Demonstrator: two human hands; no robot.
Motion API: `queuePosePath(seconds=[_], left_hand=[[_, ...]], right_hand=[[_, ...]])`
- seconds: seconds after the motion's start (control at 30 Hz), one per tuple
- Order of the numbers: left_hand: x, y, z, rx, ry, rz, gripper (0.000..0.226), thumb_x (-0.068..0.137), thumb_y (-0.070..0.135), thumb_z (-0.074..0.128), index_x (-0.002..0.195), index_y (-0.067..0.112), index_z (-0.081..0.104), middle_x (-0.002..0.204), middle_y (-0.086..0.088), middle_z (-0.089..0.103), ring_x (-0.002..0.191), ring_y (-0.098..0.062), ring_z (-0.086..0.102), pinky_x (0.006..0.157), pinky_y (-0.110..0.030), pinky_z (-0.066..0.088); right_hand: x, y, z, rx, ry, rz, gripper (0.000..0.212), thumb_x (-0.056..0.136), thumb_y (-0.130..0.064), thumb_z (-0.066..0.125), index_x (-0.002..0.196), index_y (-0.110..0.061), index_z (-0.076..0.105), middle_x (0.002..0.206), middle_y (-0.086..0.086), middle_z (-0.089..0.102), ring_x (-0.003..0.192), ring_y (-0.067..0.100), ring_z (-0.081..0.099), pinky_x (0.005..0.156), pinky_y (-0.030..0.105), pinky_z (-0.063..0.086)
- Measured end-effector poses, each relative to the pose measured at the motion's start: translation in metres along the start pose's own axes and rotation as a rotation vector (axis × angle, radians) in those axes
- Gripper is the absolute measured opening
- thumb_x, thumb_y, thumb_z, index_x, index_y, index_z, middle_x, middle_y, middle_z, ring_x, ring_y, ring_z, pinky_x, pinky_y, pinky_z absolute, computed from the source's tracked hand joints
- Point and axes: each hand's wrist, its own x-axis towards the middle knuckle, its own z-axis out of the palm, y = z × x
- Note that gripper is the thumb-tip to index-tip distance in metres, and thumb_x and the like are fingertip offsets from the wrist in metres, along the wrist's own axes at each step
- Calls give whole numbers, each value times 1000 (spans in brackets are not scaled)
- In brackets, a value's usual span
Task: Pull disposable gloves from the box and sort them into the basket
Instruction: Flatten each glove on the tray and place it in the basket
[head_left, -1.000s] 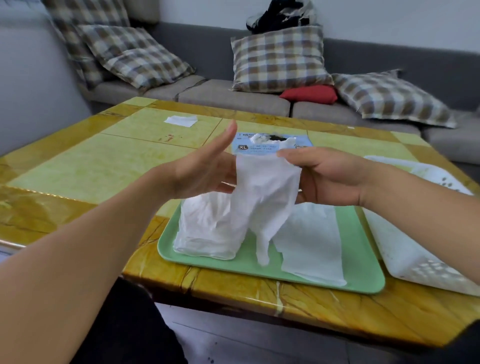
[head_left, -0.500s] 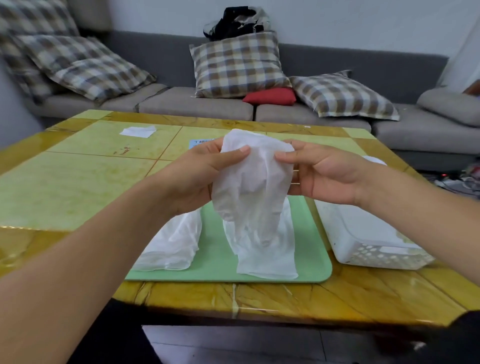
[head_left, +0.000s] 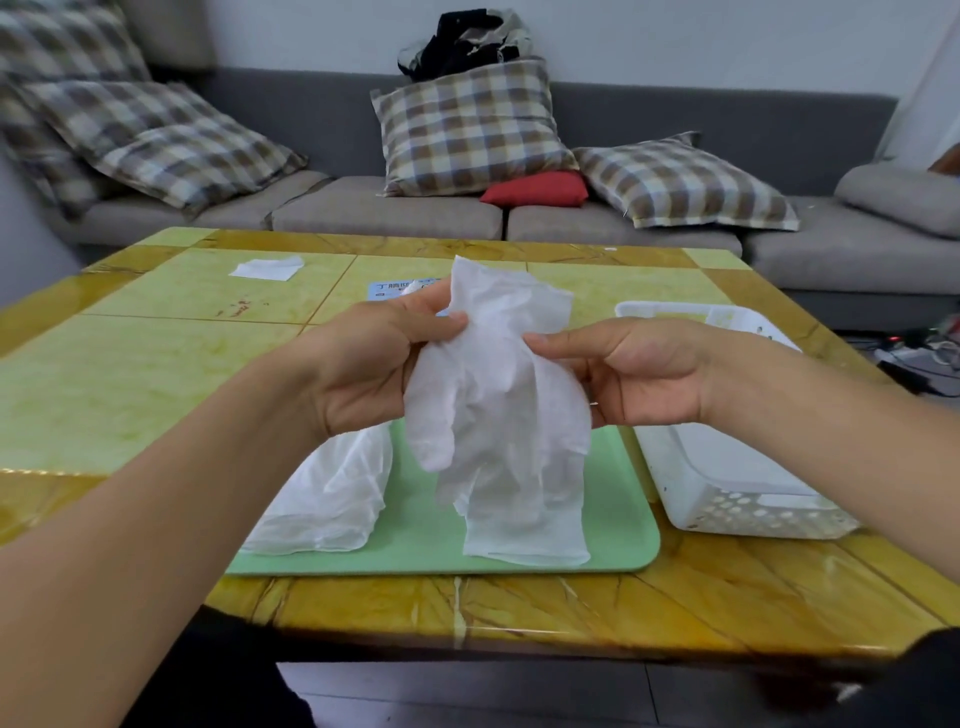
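A white disposable glove (head_left: 488, 374) hangs in the air above the green tray (head_left: 618, 525). My left hand (head_left: 374, 374) pinches its upper left edge between thumb and fingers. My right hand (head_left: 634, 374) holds its right side, fingers behind it and thumb in front. On the tray lie a flat glove (head_left: 524, 514) and a crumpled pile of gloves (head_left: 332, 493) at the left. The blue glove box (head_left: 395, 288) is mostly hidden behind my left hand. The white perforated basket (head_left: 737, 478) stands right of the tray.
A yellow-green tiled table (head_left: 130, 374) carries everything. A white scrap of paper (head_left: 267, 268) lies at its far left. Behind the table runs a grey sofa (head_left: 395, 213) with checked cushions. Cables lie on the floor at the right.
The glove has been drawn out of the box and lifted. My left hand went from open to pinching it. The view has shifted, bringing the basket fully into sight.
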Motion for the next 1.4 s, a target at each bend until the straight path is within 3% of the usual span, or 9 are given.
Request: queuePosePath(seconds=[0.2,0.43,0.53,0.63,0.7,0.83,1.17,1.3,1.4], left_hand=[[33,-10,-12,378,303,-48,18,103,18,54,105,15,72,98,-2,77,82,-14,72,73,-28,62],[41,6,-3,692,269,565,24,103,23,56,115,12,73,115,-9,75,107,-21,68,102,-40,53],[39,-13,-15,869,187,430,20,99,22,63,110,9,74,99,7,75,87,-10,67,87,-25,50],[37,-34,-29,1205,30,161,23,96,7,64,102,27,75,82,23,72,73,11,62,75,-8,47],[34,-40,-32,1293,-46,21,30,92,3,64,103,27,76,90,23,72,83,14,65,78,-7,49],[33,-41,-29,1296,-137,5,31,90,2,65,98,29,78,103,14,76,99,3,68,85,-11,51],[26,-52,-23,1402,-313,-40,14,88,25,75,100,33,78,107,19,72,103,4,62,93,-19,48],[28,-56,-24,1506,-323,-7,10,83,28,81,90,34,80,99,18,70,96,1,60,91,-28,50],[26,-58,-21,1561,-370,-64,14,79,30,84,92,33,79,99,15,69,96,1,60,92,-29,52]], right_hand=[[24,8,-10,-23,265,-97,4,91,-15,70,95,-17,69,85,1,73,73,15,68,77,30,55],[11,-15,-22,-278,422,-665,19,89,-9,74,108,-10,74,104,5,78,97,18,74,85,29,59],[17,8,-22,-618,412,-509,25,80,-4,82,100,-18,76,94,-9,77,85,2,72,77,17,54],[26,29,-21,-972,291,-286,17,80,-13,85,73,-23,72,65,-20,68,59,-3,59,62,17,46],[29,35,-20,-1122,235,-286,25,82,-16,83,63,-23,68,55,-19,59,52,1,51,57,21,42],[25,39,-14,-1273,81,-278,5,84,-18,80,88,-20,80,82,-11,75,80,7,68,77,30,56],[16,41,-8,-1355,-102,-159,13,90,-28,72,101,-24,79,78,-22,71,68,-3,61,64,17,48],[17,41,-5,-1427,-121,-147,23,88,-32,75,110,-27,75,102,-18,74,95,5,67,89,36,55],[13,43,1,-1531,-133,-101,40,77,-46,82,113,-37,68,113,-14,64,106,7,59,91,36,53]])
